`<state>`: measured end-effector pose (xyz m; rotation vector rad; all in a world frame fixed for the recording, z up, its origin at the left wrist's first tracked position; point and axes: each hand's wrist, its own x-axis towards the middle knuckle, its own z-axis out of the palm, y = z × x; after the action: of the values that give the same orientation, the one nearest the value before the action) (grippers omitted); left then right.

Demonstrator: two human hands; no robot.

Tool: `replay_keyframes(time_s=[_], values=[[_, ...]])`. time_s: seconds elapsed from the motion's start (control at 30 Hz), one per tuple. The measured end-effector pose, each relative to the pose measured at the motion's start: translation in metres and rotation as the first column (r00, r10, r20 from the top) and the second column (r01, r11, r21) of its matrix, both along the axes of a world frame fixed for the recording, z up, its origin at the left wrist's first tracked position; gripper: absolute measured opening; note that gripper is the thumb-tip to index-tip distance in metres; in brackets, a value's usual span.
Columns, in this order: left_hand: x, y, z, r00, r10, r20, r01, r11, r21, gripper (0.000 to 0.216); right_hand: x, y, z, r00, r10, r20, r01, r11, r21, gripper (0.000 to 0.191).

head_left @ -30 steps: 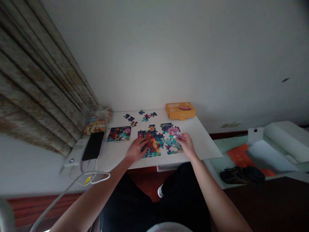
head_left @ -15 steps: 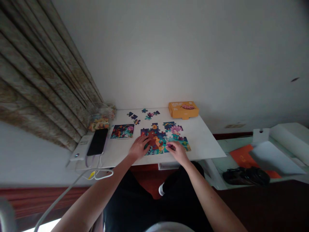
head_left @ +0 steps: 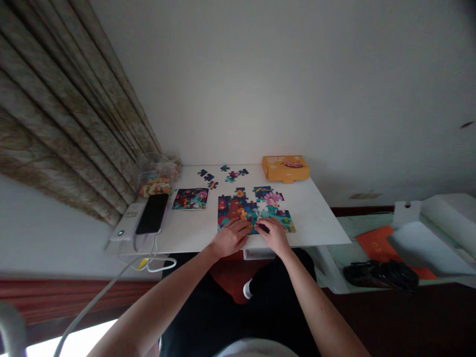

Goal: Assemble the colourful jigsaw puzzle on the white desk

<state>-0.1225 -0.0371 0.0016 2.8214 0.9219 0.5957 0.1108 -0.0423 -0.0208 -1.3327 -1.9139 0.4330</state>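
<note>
A partly built colourful jigsaw puzzle (head_left: pixel 260 208) lies on the white table (head_left: pixel 316 218). My left hand (head_left: pixel 230 237) rests at the puzzle's near left edge, fingers stretched flat on the pieces. Just to its right, my right hand (head_left: pixel 274 233) has its fingers pressed together on a small dark puzzle piece (head_left: pixel 263 228) at the puzzle's near edge. The two hands almost touch. Several loose pieces (head_left: pixel 225 175) lie at the back of the table.
An orange box (head_left: pixel 285 168) stands at the back right. A small picture card (head_left: pixel 190 198) lies left of the puzzle. A phone (head_left: pixel 151 213) rests on a white power bank (head_left: pixel 124 223) with cables, near a clear bag (head_left: pixel 158 178). Curtains hang at the left.
My right hand came from the puzzle's right side to its near edge, carrying a piece. My left hand slid off the puzzle's middle toward me, beside the right hand.
</note>
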Motion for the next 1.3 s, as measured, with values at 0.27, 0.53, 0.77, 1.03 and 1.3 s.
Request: replay_keyframes(time_s=[0.27, 0.53, 0.77, 1.03, 1.3], values=[[0.015, -0.009, 0.001, 0.996, -0.001, -0.084, -0.006, 0.996, -0.089, 0.041, 0.001, -0.001, -0.006, 0.998, -0.047, -0.044, 0.044, 0.997, -0.062, 0.024], [0.018, -0.009, -0.002, 0.985, 0.018, -0.169, -0.026, 0.999, -0.044, 0.051, 0.005, -0.002, -0.009, 0.976, -0.133, -0.173, 0.138, 0.99, 0.017, 0.032], [0.02, -0.008, -0.003, 0.981, -0.002, -0.193, 0.0, 1.0, -0.011, 0.054, 0.002, -0.002, -0.007, 0.989, -0.117, -0.09, 0.119, 0.993, 0.02, 0.03], [0.02, -0.008, -0.003, 0.983, 0.001, -0.185, -0.002, 1.0, -0.003, 0.054, -0.001, -0.001, -0.003, 0.984, -0.158, -0.083, 0.161, 0.986, 0.032, 0.031], [0.022, -0.008, -0.002, 0.983, 0.004, -0.181, -0.005, 1.0, -0.003, 0.05, -0.002, 0.0, 0.001, 0.991, -0.132, -0.008, 0.132, 0.991, 0.031, 0.032]])
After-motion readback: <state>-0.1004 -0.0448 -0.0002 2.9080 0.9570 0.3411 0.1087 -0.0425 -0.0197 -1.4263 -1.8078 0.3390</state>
